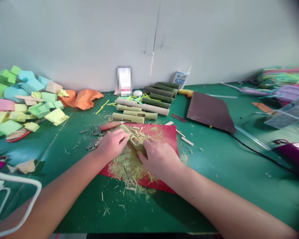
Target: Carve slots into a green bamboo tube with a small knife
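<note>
A short bamboo tube [137,144] with a slot cut in its side lies slantwise between my hands. My left hand [114,142] is closed around its upper left end, the thumb and fingers drawn together. At the lower right end, my right hand [157,153] grips the tube with curled fingers. Underneath spreads a red sheet [170,139], strewn with pale bamboo shavings [122,166]. Just beyond my left hand lies a tool with a reddish wooden handle [111,125]; its working end is hard to make out.
Peeled bamboo tubes [128,118] and darker green ones [164,96] lie in rows beyond the sheet. A brown board [209,111] rests to the right, with a black cable [259,153]. Folded colored papers [27,89] are piled left. A white bent frame [37,186] stands near my left forearm.
</note>
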Motion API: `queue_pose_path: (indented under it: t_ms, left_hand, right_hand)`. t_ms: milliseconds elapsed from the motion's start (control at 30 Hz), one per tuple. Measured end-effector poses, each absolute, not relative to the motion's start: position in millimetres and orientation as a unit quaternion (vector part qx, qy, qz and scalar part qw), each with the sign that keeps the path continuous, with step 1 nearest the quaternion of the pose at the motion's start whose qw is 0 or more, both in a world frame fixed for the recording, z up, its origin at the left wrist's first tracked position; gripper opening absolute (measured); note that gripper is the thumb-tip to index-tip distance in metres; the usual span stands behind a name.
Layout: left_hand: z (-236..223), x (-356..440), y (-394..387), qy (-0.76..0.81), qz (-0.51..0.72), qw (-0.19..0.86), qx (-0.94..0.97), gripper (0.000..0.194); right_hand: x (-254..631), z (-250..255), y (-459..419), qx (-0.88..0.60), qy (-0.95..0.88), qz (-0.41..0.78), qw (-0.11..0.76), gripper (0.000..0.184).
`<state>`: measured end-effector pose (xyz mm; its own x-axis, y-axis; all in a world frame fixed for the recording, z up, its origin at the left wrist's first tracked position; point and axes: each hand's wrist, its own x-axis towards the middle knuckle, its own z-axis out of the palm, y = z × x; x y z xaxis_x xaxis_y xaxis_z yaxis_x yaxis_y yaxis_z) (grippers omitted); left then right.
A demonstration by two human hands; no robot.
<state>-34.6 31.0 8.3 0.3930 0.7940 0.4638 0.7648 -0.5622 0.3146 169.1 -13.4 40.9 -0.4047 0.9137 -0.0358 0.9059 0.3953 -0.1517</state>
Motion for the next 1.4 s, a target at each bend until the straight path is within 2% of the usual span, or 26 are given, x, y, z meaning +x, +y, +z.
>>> queue_pose_path:
  t_ms: [167, 533, 667, 800, 933, 1067, 1200, 1333, 1400]
  left_hand:
    - [9.1, -34.1, 31.2, 0.482, 0.332, 0.011, 0.811, 0.019]
    - [9.0, -33.1, 28.5, 0.472, 0.294, 0.050, 0.830, 0.020]
    - [9.1, -32.4, 27.9, 0.495, 0.315, 0.004, 0.810, 0.019]
    - [9.3, -32.3, 27.9, 0.471, 0.267, 0.015, 0.840, 0.021]
    - [9.6, -34.9, 30.3, 0.497, 0.301, -0.018, 0.813, 0.019]
    - [9.3, -34.3, 28.3, 0.462, 0.278, 0.022, 0.842, 0.021]
    - [9.4, -32.8, 26.8, 0.487, 0.314, -0.003, 0.815, 0.020]
    - [9.9, -31.9, 26.9, 0.469, 0.278, 0.031, 0.838, 0.019]
    - [10.2, -32.9, 28.2, 0.482, 0.299, 0.009, 0.824, 0.020]
  right_hand:
    - [168.8, 42.3, -14.4, -0.548, -0.833, 0.063, 0.029, 0.025]
    - [169.0, 39.3, -14.0, -0.543, -0.837, 0.060, 0.042, 0.025]
    - [168.8, 40.3, -14.4, -0.550, -0.832, 0.059, 0.039, 0.025]
    - [168.8, 41.2, -14.5, -0.544, -0.836, 0.066, 0.037, 0.024]
    - [168.8, 40.4, -14.6, -0.548, -0.834, 0.058, 0.040, 0.025]
    - [168.9, 39.7, -15.1, -0.543, -0.836, 0.063, 0.037, 0.024]
    - [168.8, 39.7, -15.0, -0.549, -0.832, 0.061, 0.044, 0.024]
    - [168.5, 40.3, -14.5, -0.545, -0.835, 0.070, 0.043, 0.024]
    - [168.4, 40.9, -14.6, -0.548, -0.833, 0.069, 0.038, 0.025]
